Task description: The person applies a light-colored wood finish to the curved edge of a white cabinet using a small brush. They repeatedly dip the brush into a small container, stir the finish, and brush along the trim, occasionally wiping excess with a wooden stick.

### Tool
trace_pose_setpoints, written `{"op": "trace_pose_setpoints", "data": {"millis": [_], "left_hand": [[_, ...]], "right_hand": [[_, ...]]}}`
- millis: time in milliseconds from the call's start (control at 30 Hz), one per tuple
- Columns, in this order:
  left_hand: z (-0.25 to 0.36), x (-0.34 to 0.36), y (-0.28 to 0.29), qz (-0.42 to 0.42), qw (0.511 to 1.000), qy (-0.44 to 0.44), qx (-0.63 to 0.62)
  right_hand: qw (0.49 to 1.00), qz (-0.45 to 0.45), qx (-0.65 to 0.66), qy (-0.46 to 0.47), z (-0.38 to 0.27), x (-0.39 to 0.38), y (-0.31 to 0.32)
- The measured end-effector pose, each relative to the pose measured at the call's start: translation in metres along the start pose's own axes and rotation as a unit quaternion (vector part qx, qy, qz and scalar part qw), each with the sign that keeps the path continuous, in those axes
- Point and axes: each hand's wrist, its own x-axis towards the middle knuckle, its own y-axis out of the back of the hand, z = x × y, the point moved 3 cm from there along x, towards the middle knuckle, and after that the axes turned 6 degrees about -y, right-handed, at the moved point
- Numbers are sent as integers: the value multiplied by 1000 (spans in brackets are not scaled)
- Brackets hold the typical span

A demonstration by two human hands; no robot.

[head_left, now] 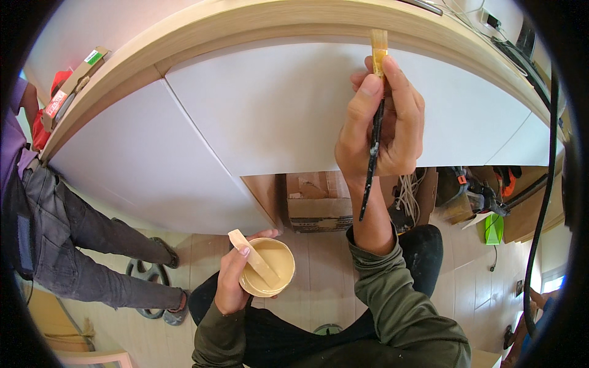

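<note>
So right fingers (400,86) at one o'clock pinched a light-looking, slim black paintbrush (376,129) sensibly near its bristles (379,40); left fingers (233,265) at seven cupped a round cream tub (293,273).

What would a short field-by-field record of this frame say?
left hand: holds tub of cream-coloured contents, thumb on flat stick
right hand: holds brush, bristles toward picture's top
bristles: overlap wooden edge in view; contact unclear
ahead: white panels
below panels: cardboard box
at left: another person, grey trousers
</note>
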Motion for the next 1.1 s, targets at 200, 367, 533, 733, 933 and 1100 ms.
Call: {"op": "trace_pose_setpoints", "data": {"millis": [200, 367, 533, 733, 933, 1100], "left_hand": [[1, 0, 2, 3, 1000, 0, -1], [0, -1, 4, 6, 1000, -5, -1], [-2, -1, 5, 5, 1000, -2, -7], [-2, -1, 4, 3, 1000, -4, 1], [-1, -1, 1, 0, 1000, 1, 0], [0, -1, 1, -1, 1000, 7, -3]], "right_hand": [[1000, -2, -10, -3, -1, 1, -3], [1000, -4, -14, -1, -1, 1, -4], [1000, 6, 2, -8, -1, -1, -5], [1000, 4, 2, -5, -2, -1, -4], [999, 35, 26, -21, 1, 0, -7], [998, 50, 33, -16, -1, 0, -7]]}}
